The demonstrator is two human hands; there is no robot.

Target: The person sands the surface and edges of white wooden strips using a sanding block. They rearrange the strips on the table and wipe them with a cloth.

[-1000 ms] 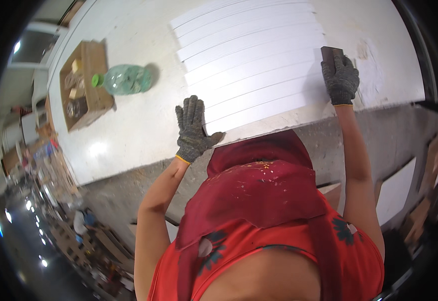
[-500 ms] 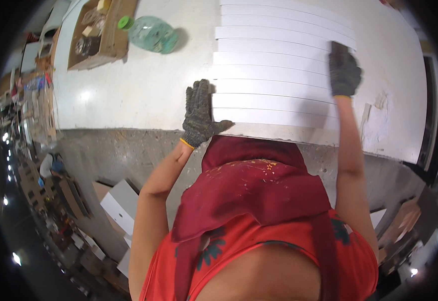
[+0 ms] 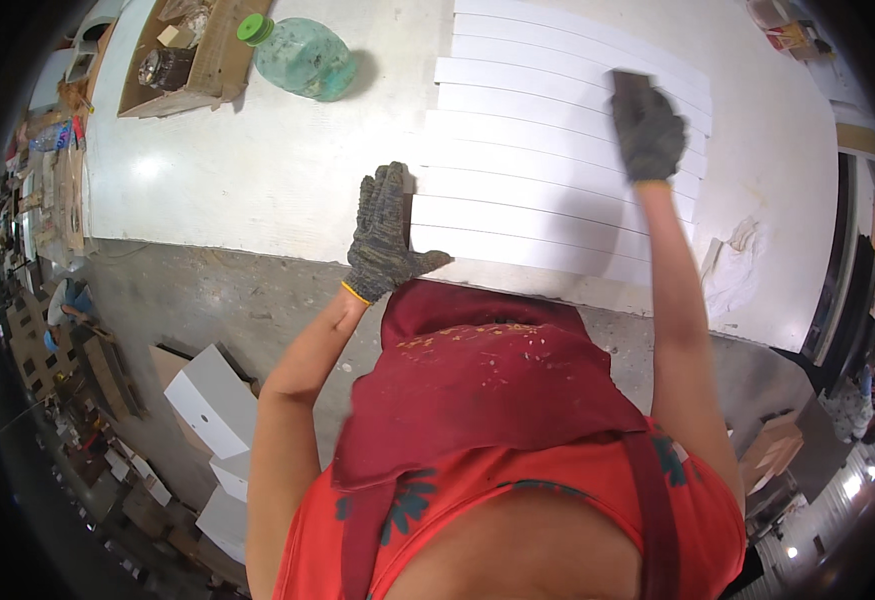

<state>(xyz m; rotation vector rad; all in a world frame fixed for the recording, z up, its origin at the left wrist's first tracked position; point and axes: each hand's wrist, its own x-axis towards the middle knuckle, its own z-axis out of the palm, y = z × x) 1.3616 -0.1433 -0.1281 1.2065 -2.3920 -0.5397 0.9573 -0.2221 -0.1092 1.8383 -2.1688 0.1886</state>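
Note:
Several long white strips (image 3: 527, 165) lie side by side on the white worktable, their ends slightly uneven. My left hand (image 3: 389, 235), in a dark grey knitted glove with a yellow cuff, lies flat against their left ends near the table's front edge. Its fingers point away from me and the thumb sticks out to the right over the nearest strip. My right hand (image 3: 649, 135), gloved alike and a little blurred, is closed around a dark rectangular block (image 3: 630, 84) over the right part of the far strips. The block's underside is hidden.
On the worktable (image 3: 237, 190), a clear bottle with a green cap (image 3: 305, 60) lies beside an open cardboard box (image 3: 219, 70) of small items. A crumpled whitish patch (image 3: 735, 265) is near the right front corner. White panels (image 3: 215, 400) lean on the floor at left.
My right hand has slid left with the dark block across the strips. My left hand stays at their left ends. The whole view has shifted slightly.

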